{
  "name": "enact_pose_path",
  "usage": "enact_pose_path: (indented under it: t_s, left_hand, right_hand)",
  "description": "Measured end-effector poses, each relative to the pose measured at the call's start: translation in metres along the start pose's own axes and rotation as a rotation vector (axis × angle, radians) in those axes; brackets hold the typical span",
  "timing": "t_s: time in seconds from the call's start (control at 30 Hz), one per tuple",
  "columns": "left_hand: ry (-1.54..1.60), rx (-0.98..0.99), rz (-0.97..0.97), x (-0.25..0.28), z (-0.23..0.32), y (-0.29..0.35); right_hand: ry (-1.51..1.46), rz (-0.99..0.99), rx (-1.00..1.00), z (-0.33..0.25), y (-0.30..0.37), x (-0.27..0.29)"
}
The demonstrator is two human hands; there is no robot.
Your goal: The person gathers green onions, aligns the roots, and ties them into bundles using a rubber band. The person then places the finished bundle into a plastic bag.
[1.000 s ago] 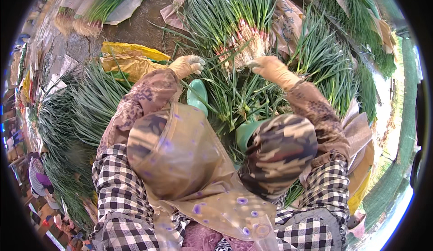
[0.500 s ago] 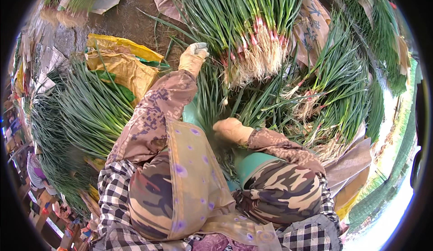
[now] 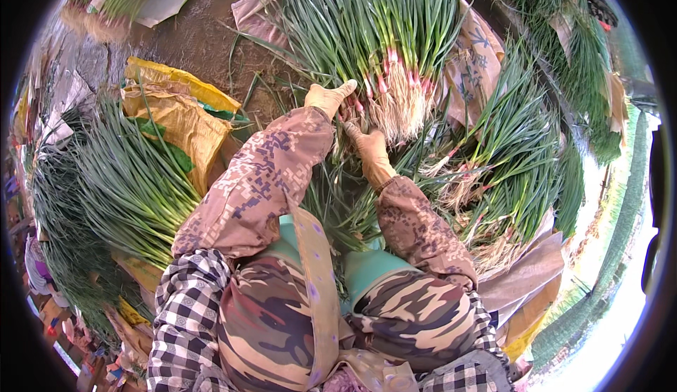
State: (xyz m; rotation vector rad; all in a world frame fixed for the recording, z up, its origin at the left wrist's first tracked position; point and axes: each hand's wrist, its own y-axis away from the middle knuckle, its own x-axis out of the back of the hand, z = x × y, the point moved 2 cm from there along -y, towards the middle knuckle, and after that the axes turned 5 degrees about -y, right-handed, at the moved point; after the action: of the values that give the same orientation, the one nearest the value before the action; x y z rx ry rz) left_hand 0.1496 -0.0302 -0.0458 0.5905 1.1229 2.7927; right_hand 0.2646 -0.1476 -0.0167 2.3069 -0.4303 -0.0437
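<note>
A big fan of green onions (image 3: 405,46) with reddish stems and pale roots lies ahead of me, leaves pointing away. My left hand (image 3: 328,100), in a yellowish glove, rests at the left edge of this pile with a finger stretched out against the lower stems. Just below and to its right, my right hand (image 3: 372,154), gloved likewise, closes on green onion stems by the roots. Part of its fingers is hidden among them. Loose green onions (image 3: 352,205) lie in front of my knees.
Another green onion heap (image 3: 134,187) lies at left beside a yellow woven sack (image 3: 185,118). More green onions (image 3: 518,152) with tangled roots lie at right. A brown printed sack (image 3: 474,68) sits under the main pile. Wet ground (image 3: 190,22) shows at the far left.
My right hand has moved up from in front of my knees to the root end of the pile. My left hand has shifted slightly right and down, its finger now extended.
</note>
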Motion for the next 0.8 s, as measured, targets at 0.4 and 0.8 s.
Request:
enact_pose_path:
  t_s: [0.4, 0.8]
  left_hand:
    - [0.712, -0.323, -0.721, -0.015, 0.157, 0.115]
    - [0.417, 0.065, -0.215, 0.046, 0.007, 0.014]
  right_hand:
    - [-0.324, 0.138, 0.897, -0.159, 0.083, 0.086]
    - [0.500, -0.251, 0.039, -0.058, 0.022, 0.093]
